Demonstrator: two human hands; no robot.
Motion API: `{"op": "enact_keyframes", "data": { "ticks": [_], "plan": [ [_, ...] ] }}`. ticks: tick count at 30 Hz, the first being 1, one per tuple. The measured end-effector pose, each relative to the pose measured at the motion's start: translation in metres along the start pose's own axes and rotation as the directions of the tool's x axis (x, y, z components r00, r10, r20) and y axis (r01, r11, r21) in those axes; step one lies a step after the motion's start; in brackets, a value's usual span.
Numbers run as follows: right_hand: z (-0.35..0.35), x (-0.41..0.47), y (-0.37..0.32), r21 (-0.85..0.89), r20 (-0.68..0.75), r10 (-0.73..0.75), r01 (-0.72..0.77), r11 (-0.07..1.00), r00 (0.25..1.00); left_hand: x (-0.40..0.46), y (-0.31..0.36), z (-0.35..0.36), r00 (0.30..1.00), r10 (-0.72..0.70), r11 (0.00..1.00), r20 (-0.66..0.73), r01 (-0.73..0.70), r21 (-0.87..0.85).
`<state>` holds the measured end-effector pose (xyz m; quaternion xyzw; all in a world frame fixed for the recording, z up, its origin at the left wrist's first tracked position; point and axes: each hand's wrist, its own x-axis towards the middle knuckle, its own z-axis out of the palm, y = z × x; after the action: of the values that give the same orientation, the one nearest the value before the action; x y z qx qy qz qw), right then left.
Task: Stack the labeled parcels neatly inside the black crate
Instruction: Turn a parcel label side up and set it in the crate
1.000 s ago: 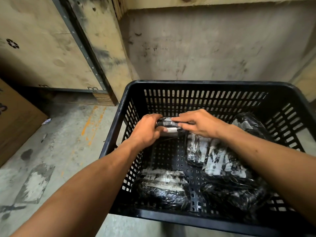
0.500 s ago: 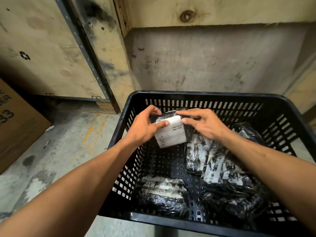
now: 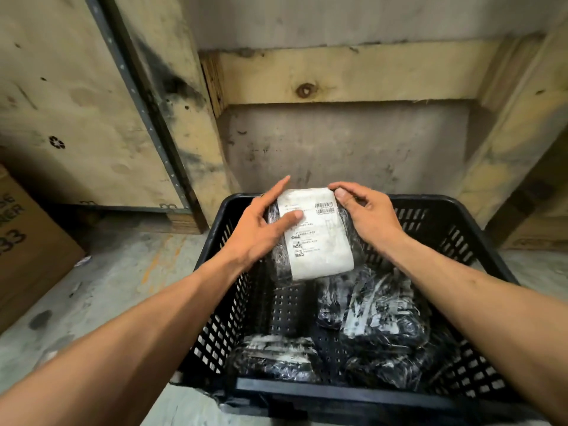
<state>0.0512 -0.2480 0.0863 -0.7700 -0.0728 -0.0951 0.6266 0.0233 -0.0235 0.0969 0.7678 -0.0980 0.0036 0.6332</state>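
Parcel point(image 3: 318, 238) held above crate point(image 3: 479, 272) far end, label up. Left hand point(image 3: 261, 229) fingers clamped on its left edge, thumb on label. Right hand point(image 3: 368, 216) fingers grip top right corner. Other parcels point(image 3: 381, 321) below on crate floor.

Warehouse: plywood shipping crates point(image 3: 76, 118), cardboard carton point(image 3: 27, 241), stained concrete floor point(image 3: 123, 287).

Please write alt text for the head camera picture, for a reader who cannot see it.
Two bare hands, the left hand and the right hand, hold a black-wrapped parcel with a white shipping label over the far end of a black crate. More wrapped parcels lie on the crate floor. The crate stands on a concrete floor before wooden boards.
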Motion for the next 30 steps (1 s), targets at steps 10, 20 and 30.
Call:
{"op": "enact_keyframes", "data": {
  "ticks": [10,20,30],
  "plan": [
    [0.006,-0.027,-0.017,0.074,0.308,0.046,-0.073,0.995,0.95,-0.004,0.026,-0.012,0.99,-0.002,0.985,-0.143,-0.022,-0.172],
    [0.022,-0.039,-0.014,0.253,0.18,0.048,-0.093,0.963,0.982,-0.021,0.009,-0.021,0.987,-0.152,0.971,0.041,0.142,0.194],
    [0.025,-0.036,0.024,-0.323,0.53,0.331,-0.174,0.93,0.781,-0.02,-0.037,-0.017,0.939,-0.335,0.939,0.07,0.327,0.109]
  ]
}}
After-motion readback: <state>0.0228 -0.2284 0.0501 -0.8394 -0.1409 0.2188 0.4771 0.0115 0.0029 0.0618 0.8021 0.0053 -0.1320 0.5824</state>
